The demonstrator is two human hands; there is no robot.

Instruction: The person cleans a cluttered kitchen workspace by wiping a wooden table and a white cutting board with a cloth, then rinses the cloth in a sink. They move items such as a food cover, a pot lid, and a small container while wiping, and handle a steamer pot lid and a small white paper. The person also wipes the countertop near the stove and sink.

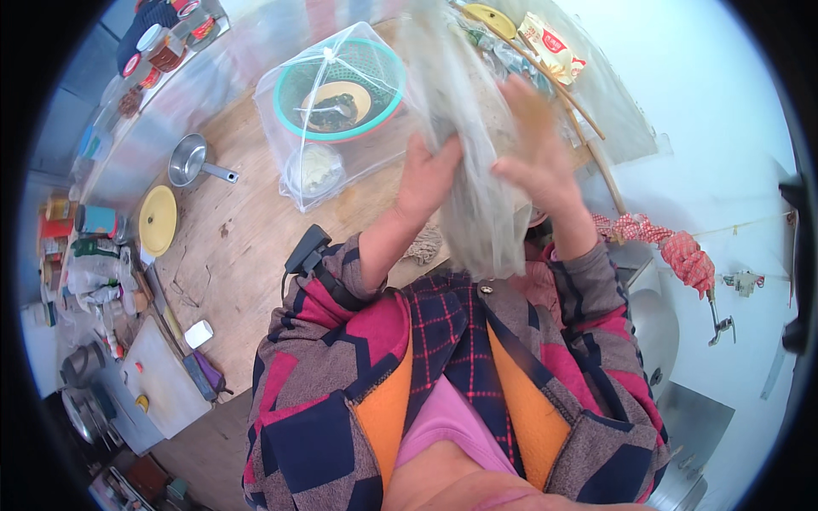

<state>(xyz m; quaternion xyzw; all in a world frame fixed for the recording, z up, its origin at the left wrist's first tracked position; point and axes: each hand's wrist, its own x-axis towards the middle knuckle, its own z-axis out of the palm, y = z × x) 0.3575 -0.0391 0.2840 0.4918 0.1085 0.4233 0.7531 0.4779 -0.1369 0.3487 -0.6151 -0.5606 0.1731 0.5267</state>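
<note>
Before my chest a bunched, cloudy plastic sheet or bag (479, 191) hangs, blurred by motion. My left hand (429, 167) is at its left edge, thumb against the folds, and seems to grip it; some fingers are hidden. My right hand (533, 144) is raised on its other side, blurred, fingers apart, with nothing seen in it. Left of the sheet, a see-through mesh food cover (377, 163) stands over a turquoise plastic basket (281, 105). Inside that is a bowl (358, 96) with dark green food and a utensil. A plastic-wrapped pale item (316, 167) lies near the cover's front corner.
On the wooden table (236, 236) are a metal saucepan (187, 160), a yellow lid (158, 220), eyeglasses (185, 290) and a white cup (199, 334). A cutting board (166, 377) lies at the lower left. Wooden sticks (562, 96) and a printed packet (553, 48) lie upper right, a metal sink (648, 338) at right.
</note>
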